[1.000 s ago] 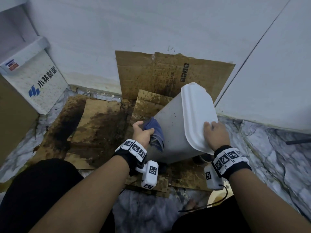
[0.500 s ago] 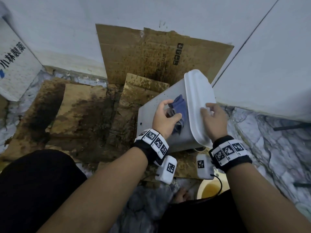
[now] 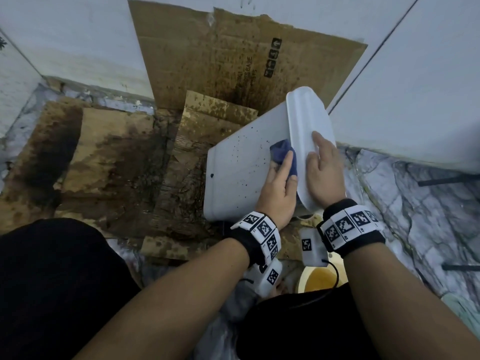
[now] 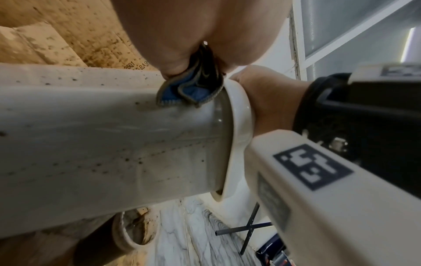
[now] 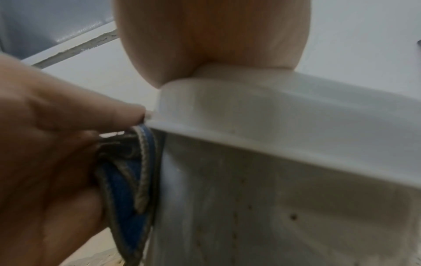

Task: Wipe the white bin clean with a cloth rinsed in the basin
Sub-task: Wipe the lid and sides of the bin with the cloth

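The white bin point(image 3: 241, 165) lies tipped on its side over stained cardboard, its speckled side facing up and its lid point(image 3: 309, 131) toward the right. My left hand point(image 3: 279, 183) holds a folded blue cloth point(image 3: 281, 154) and presses it on the bin's side right beside the lid rim; the cloth point(image 4: 189, 90) shows bunched under the palm in the left wrist view, and the cloth point(image 5: 127, 180) again in the right wrist view. My right hand point(image 3: 323, 170) lies flat on the lid point(image 5: 284, 115), steadying the bin point(image 4: 102, 135).
Wet, dirty cardboard point(image 3: 117, 162) covers the floor at left, with another sheet point(image 3: 233, 55) leaning on the white wall. A basin of yellowish water point(image 3: 318, 280) sits near my knees. Marble floor point(image 3: 415, 203) spreads right, with dark metal bars point(image 3: 446, 180). A white panel closes the right side.
The bin has tipped further over, its side now facing up. My left hand has slid the cloth from the bin's left side up to the lid rim. The right hand stays on the lid.
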A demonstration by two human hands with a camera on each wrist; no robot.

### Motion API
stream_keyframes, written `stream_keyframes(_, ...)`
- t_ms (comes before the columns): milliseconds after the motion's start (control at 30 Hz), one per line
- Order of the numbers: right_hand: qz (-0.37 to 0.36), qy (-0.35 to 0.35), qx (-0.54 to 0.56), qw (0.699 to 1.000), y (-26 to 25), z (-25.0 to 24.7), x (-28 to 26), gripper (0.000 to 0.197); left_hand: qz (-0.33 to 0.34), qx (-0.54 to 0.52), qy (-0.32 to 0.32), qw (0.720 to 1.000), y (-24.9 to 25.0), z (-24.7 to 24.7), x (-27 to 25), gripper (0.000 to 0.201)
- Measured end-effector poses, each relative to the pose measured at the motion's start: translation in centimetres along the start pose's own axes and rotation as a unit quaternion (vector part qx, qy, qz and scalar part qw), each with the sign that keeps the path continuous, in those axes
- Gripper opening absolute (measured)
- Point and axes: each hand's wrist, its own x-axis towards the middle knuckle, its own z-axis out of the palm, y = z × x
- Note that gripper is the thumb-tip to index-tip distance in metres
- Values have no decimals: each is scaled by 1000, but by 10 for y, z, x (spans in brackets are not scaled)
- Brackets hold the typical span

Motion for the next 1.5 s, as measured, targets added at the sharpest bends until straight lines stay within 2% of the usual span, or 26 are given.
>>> stream_keyframes(200,3,5,9,1000,7,-1,-1,46,17,84,-16,996,-12,1,-1,53)
stream_keyframes(433,13,14,25,1000,8,-1,-3,48,11,112,2,994,-34,-2,-4,52)
stream_keyframes(733,44,4,45,998,9,-1,-3,51,-88,128,50,987,-91,-30,-10,48)
stream_keyframes(900,52,4,57,997,6,-3,-4,51,-173,113,72,976,-125,-46,-11,49)
stream_keyframes(1133,55,8,61,997,5,-3,-5,49,-246,56,136,958,-164,-63,-12,46)
stream_keyframes(1300,54,6,77,996,11,-1,-3,51,-319,4,155,935,-184,-73,-8,46)
stream_keyframes(1333,54,7,78,995,11,0,-3,51,-340,4,155,927,-191,-76,-5,43)
stream_keyframes(1400,55,13,78,995,11,1,-2,50,-366,-68,203,906,-197,-80,-1,27)
stream_keyframes(1433,53,15,79,995,10,2,-2,50,-381,-61,232,893,-195,-83,2,21)
stream_keyframes(1500,57,16,80,995,8,1,-3,51,-393,-17,232,890,-193,-89,3,21)
